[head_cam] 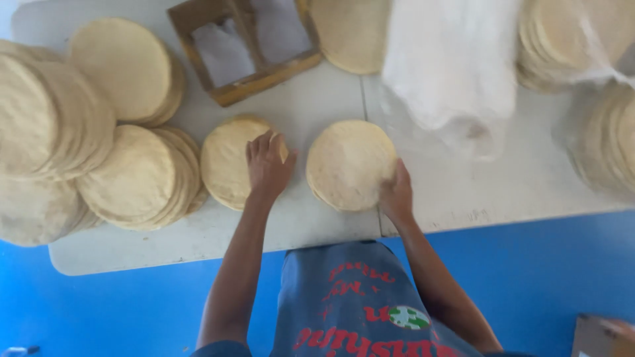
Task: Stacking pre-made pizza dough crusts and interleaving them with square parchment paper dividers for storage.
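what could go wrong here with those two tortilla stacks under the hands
The right hand grips only the edge of the right stack, so lifting it that way might let the tortillas fan apart or tear.

The left hand rests on the left stack, which touches the leaning piles beside it; a nudge could slide them.

Both stacks lie near the table's front edge, so a pulled tortilla could drop to the blue floor.

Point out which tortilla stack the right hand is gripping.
The small stack at the table's middle; the right hand grips its right edge, while the left hand rests on its neighbour.
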